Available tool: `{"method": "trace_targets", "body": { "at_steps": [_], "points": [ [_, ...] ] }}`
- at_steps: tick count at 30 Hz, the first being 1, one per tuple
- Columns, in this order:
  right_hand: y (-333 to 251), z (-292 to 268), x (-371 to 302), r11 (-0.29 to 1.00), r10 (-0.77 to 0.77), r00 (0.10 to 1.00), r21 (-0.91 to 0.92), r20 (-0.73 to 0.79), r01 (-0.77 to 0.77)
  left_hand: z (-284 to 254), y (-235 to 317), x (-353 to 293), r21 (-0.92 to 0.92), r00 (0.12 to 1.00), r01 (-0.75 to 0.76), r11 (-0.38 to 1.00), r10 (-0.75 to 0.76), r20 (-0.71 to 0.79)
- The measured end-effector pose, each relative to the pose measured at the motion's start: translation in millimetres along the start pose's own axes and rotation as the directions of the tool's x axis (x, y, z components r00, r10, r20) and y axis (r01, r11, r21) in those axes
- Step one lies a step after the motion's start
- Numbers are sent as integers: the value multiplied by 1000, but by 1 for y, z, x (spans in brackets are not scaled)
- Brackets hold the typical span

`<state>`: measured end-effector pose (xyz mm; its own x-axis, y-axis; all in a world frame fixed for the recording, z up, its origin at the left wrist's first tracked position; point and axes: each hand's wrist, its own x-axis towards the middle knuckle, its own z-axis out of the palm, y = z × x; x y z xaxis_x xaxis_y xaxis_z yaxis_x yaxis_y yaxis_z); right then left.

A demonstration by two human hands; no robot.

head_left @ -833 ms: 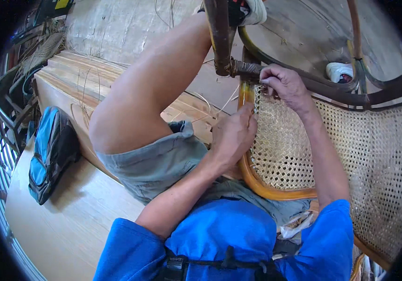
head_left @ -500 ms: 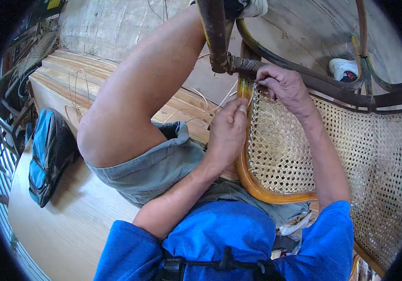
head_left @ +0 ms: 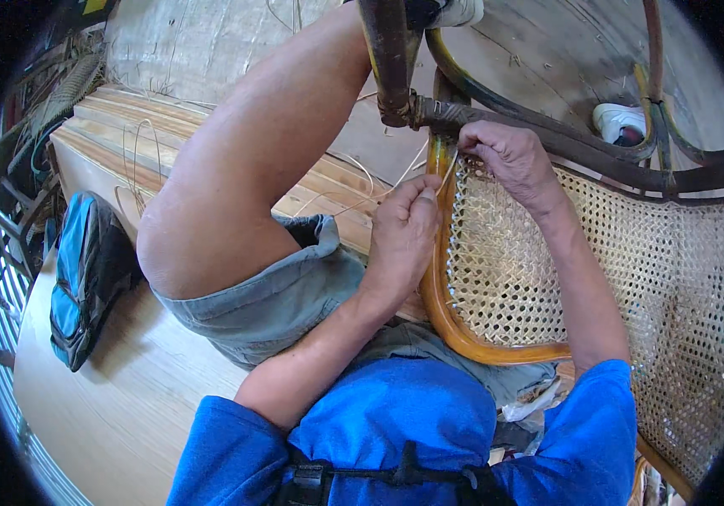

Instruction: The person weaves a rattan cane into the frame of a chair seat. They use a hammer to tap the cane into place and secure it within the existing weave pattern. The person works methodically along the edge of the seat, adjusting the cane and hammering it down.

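A woven cane panel (head_left: 509, 278) in a curved, varnished wooden frame (head_left: 434, 308) leans across my lap on the right. A thin cane strand (head_left: 448, 174) runs over the frame's upper left side between my two hands. My left hand (head_left: 404, 232) pinches it at the outer edge of the frame, thumb and fingers together. Near the frame's top corner, my right hand (head_left: 509, 164) has its fingertips closed on the other end, just above the woven edge. Its inner fingers are partly hidden. Loose lengths of the strand trail left past my left hand.
Dark bent poles (head_left: 547, 135) joined by a wrapped binding cross above the panel. My bent left leg (head_left: 244, 177) lies over stacked wooden planks (head_left: 117, 126). A blue and black backpack (head_left: 84, 282) rests on the pale board at left. A white shoe (head_left: 619, 122) shows at upper right.
My left hand has shifted slightly left, away from the frame. The strand now shows stretched between both hands, and my right hand has turned a little near the corner.
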<state>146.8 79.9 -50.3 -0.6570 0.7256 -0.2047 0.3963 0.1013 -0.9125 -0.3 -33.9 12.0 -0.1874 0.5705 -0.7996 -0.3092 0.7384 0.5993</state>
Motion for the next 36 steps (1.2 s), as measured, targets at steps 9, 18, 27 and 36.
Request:
{"method": "trace_targets", "body": {
  "at_steps": [9,18,27,36],
  "points": [
    [-6,9,0,996,70,993,-43,-95,-74,6,0,-9,390,977,-209,897,177,117],
    [-7,15,-3,967,-119,982,-241,-143,82,14,11,-12,530,977,-180,829,88,195],
    [-7,9,-1,907,-192,980,-370,54,199,16,8,-12,554,965,-249,794,158,208],
    [-8,-3,1,886,-167,965,-399,201,236,18,10,-11,558,964,-251,791,153,217]
  ]
}}
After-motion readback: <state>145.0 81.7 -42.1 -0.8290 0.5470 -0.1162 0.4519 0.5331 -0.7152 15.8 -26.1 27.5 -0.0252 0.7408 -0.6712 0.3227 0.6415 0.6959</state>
